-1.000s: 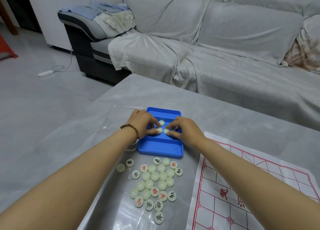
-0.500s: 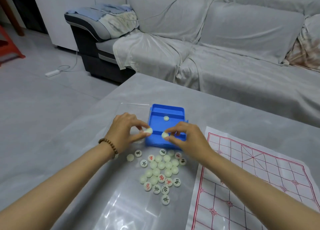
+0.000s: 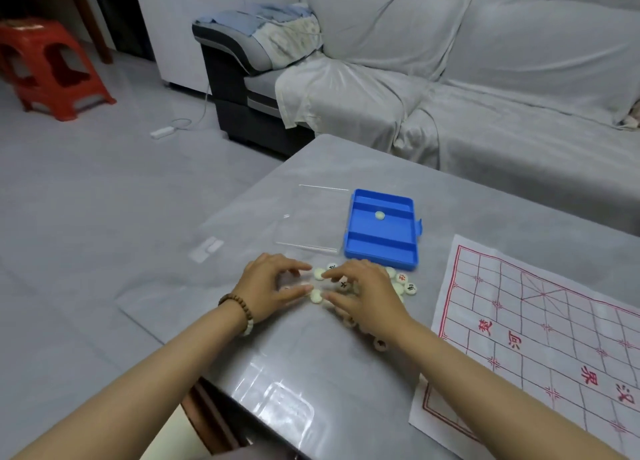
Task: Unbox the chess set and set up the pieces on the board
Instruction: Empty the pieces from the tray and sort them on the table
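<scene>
the round, flat, cream-white chess pieces (image 3: pixel 401 278) lie in a loose heap on the glossy grey table (image 3: pixel 346 373), just in front of the near wall of the shallow blue plastic box (image 3: pixel 381 262). some show a red or black character on top, others a plain pale face. much of the heap is hidden under the hands.

one lone pale piece (image 3: pixel 380 215) sits inside the box, in its wide middle section, close to the far ridge.

the left hand (image 3: pixel 266 288) reaches in from the left edge of the heap, thumb and fingers stretched toward two plain pieces with a gap between them. its tips meet the pieces, but i cannot tell whether it pinches either one. the right hand (image 3: pixel 367 293) is spread palm down over the heap, fingers bent onto the pieces. i cannot tell whether it holds any.

a brown beaded bracelet (image 3: pixel 237 304) circles the left wrist.

the white paper board with a red grid and red characters (image 3: pixel 540 321) lies flat on the table to the right of the heap, apart from the box. a clear plastic lid (image 3: pixel 311 220) lies flat just left of the box.

beyond the table stand a grey-covered sofa (image 3: pixel 485 79) and a red plastic stool (image 3: pixel 52 68).
</scene>
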Demonstrator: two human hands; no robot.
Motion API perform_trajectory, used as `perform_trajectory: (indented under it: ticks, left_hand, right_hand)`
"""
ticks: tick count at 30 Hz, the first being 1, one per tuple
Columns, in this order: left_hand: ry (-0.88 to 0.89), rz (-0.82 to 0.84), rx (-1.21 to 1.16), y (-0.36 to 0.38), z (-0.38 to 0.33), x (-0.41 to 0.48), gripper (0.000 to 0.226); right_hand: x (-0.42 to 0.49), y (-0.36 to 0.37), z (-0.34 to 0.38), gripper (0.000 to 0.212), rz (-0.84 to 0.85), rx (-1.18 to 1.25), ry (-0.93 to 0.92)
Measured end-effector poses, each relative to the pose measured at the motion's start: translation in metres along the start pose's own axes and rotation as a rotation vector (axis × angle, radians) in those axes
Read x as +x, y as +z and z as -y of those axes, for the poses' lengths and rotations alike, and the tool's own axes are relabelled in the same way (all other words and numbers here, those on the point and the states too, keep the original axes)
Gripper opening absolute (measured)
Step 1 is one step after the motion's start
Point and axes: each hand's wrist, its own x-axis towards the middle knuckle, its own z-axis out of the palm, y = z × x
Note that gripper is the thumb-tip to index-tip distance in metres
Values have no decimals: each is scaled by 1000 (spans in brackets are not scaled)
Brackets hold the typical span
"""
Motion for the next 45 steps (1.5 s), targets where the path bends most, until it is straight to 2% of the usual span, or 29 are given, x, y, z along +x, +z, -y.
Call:
perform_trajectory:
  ticks: [4,6,8,12,18,25,28,30,33,39,41,45]
  left_hand:
    - [-23,-112,-97,-9,2,31,25]
    - [-48,-141,-44,-9,-1,52,37]
    - [-97,-90,85,-1,-4,71,53]
    - [-212,-62,181,19,4,92,65]
    - [-223,-115,288,32,13,99,74]
    - [-204,-181,198,30,14,98,77]
    - [-228,-261,-80,25,18,95,67]
    - [-276,-262,-286,17,20,90,62]
    - [-305,-186,-349,9,21,77,66]
    - [-370,-165,-219,11,14,49,77]
    - [-417,-154,-156,12,11,47,81]
    - [-486,-164,-211,17,7,53,80]
  right_hand:
    - [20,-40,-28,20,-93,94,101]
    - [39,-53,-47,21,-126,59,168]
    - [61,-59,-65,25,-129,29,254]
    - [98,-53,-87,34,-148,-11,412]
    - [120,-35,-95,15,-286,-138,454]
    - [109,-35,-81,12,-296,-36,366]
    - [76,-33,-42,12,-323,227,267]
    - [39,-23,-13,14,-185,299,154]
    - [-4,1,4,18,-7,167,12]
    - [-21,18,6,25,91,57,-79]
    - [-16,4,7,24,15,159,5]
    - [5,-35,-18,40,-373,318,320]
